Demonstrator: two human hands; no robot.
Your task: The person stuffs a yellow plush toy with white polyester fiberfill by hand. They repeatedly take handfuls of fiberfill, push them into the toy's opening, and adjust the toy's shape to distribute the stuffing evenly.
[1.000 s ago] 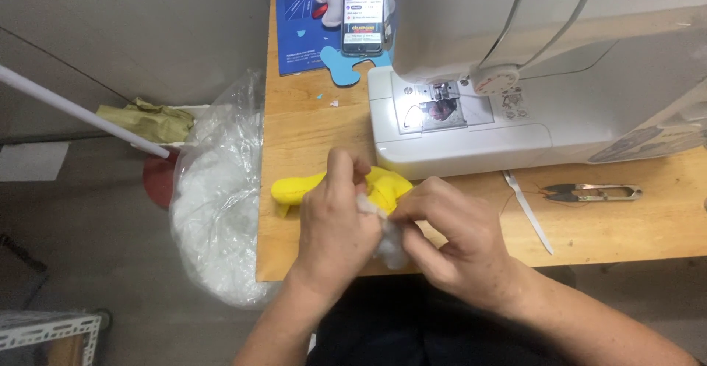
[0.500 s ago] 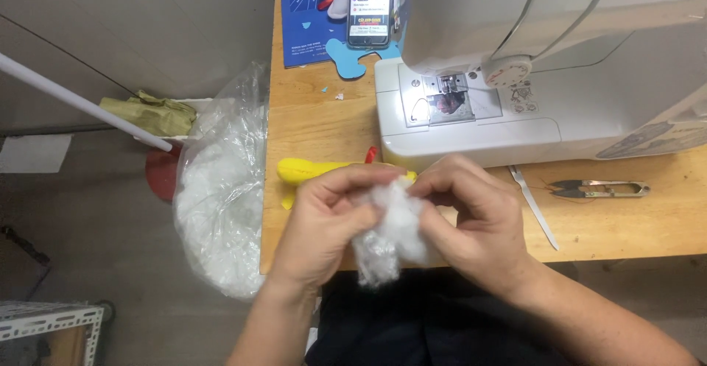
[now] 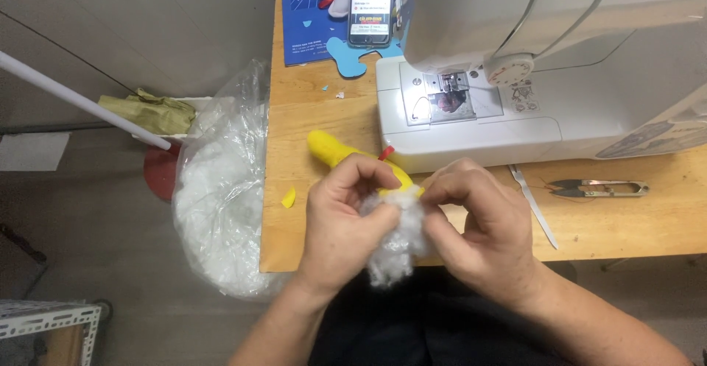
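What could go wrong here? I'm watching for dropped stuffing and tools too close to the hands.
The white stuffing hangs loose below both hands, past the table edge, so tufts may fall. The thread snips lie open near the right hand and could get knocked.

A wooden table (image 3: 302, 108) fills the middle and right of the frame, evenly lit. To the left lies a grey concrete floor (image 3: 88, 211). A pale wall panel (image 3: 147, 20) spans the upper left. A white metal rack corner (image 3: 51, 322) sits at lower left.
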